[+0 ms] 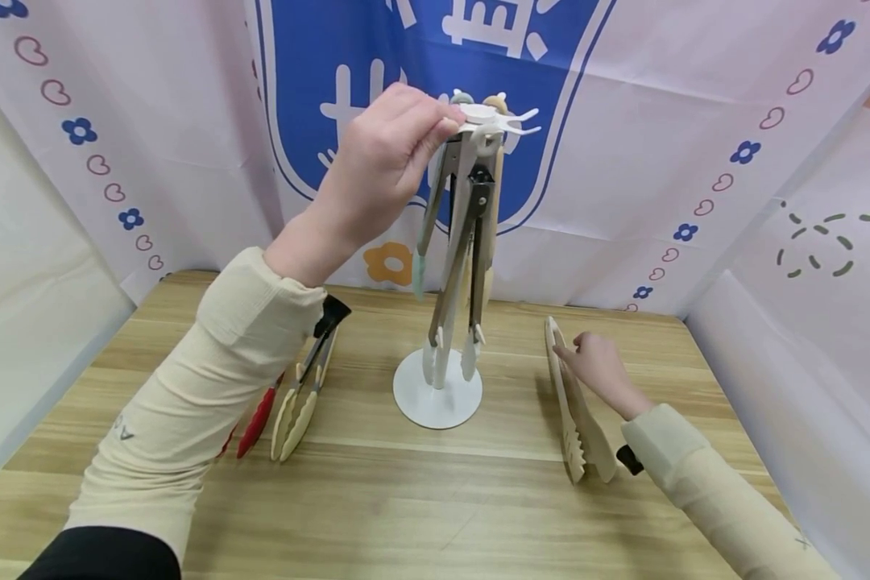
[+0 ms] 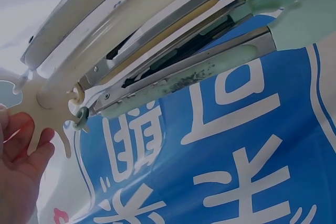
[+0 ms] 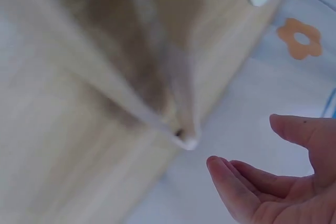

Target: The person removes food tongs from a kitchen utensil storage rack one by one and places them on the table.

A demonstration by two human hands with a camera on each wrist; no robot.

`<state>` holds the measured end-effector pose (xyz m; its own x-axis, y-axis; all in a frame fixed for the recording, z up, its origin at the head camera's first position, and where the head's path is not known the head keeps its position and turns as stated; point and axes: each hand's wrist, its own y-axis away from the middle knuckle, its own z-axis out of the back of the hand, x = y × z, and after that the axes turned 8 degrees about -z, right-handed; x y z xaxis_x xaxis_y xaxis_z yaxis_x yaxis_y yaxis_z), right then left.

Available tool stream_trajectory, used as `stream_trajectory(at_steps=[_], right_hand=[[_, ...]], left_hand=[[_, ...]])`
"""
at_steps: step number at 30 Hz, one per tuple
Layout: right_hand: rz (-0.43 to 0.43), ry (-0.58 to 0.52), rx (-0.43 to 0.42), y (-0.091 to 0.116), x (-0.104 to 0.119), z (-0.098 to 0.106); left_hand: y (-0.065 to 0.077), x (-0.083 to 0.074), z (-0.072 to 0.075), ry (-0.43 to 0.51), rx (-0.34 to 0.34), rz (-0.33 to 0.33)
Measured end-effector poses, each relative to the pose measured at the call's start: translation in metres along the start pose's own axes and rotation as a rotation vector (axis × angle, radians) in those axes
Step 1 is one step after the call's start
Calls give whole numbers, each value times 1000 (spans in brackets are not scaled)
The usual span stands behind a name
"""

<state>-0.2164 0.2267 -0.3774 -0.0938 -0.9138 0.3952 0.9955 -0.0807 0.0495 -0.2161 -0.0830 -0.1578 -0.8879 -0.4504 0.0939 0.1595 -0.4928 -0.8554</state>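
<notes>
A white utensil stand (image 1: 438, 407) rises from a round base, topped by a disc of hook arms. My left hand (image 1: 391, 157) pinches one arm of that hook disc (image 2: 39, 95) between thumb and fingers. Several tongs hang from the hooks, among them a pair with mint green tips (image 2: 302, 27) and a pair with white tips (image 1: 470, 360). At the right, beige tongs (image 1: 573, 403) lie on the table, narrow end away from me. Beside that end is my right hand (image 1: 600, 370); in its wrist view the thumb (image 3: 291, 128) and fingers are apart with nothing between them.
Left of the stand, cream-tipped tongs (image 1: 295, 419) and red-tipped tongs (image 1: 257, 423) lie on the wooden table (image 1: 406, 499), partly behind my left sleeve. A printed cloth with a blue panel (image 1: 319, 48) hangs behind the table's far edge, and white cloth walls flank both sides.
</notes>
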Motion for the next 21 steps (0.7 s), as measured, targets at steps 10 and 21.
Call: stream_trajectory(at_steps=[10, 21], right_hand=[[25, -108, -33, 0, 18, 25], [67, -272, -104, 5, 43, 51]], left_hand=[[-4, -18, 0, -76, 35, 70], [-12, -39, -10, -258, 61, 71]])
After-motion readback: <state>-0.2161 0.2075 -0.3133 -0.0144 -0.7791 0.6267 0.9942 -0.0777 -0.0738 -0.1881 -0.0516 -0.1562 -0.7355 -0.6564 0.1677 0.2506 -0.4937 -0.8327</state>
